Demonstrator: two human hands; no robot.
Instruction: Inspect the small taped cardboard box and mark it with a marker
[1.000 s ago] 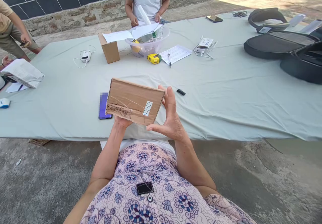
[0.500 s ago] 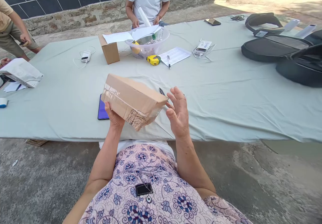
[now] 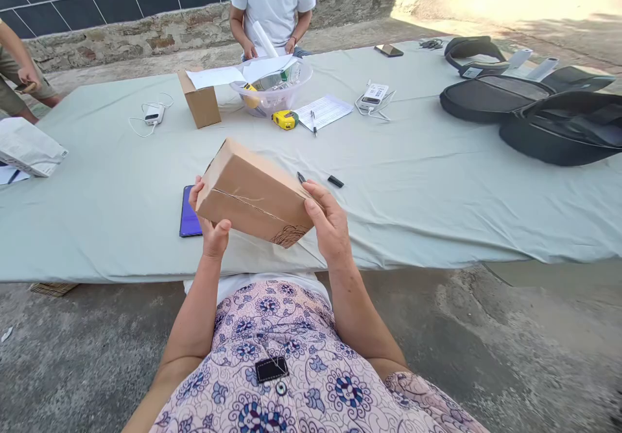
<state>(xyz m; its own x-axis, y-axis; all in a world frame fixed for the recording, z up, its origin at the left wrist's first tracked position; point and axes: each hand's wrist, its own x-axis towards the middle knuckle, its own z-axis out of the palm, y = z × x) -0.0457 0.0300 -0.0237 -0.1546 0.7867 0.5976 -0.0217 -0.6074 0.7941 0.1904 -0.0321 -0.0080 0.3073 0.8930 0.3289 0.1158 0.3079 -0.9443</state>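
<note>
A brown cardboard box [image 3: 255, 193] is held tilted above the near side of the table, with black scribbled lines on its lower right corner. My left hand [image 3: 212, 229] grips its left end, thumb in front and fingers behind. At the right end, my right hand [image 3: 330, 222] has its thumb on the near face and its fingers over the top edge. Behind the box lies a black marker [image 3: 300, 177], partly hidden, and its black cap [image 3: 335, 181] sits apart to the right. A phone with a blue screen [image 3: 189, 212] lies on the cloth beside my left hand.
Across the table [image 3: 403, 193] a person in a white shirt [image 3: 272, 5] sits behind a clear plastic basin [image 3: 276, 99]. An upright carton [image 3: 201, 102], tape measure [image 3: 285, 119], printed sheet [image 3: 330, 112] and power banks [image 3: 154, 113] stand mid-table. Black cases [image 3: 558, 128] lie at right.
My right hand has closed onto the box's right end, where it was open and apart before. The box has turned, and my left fingers now show around its left end. The view has shifted slightly.
</note>
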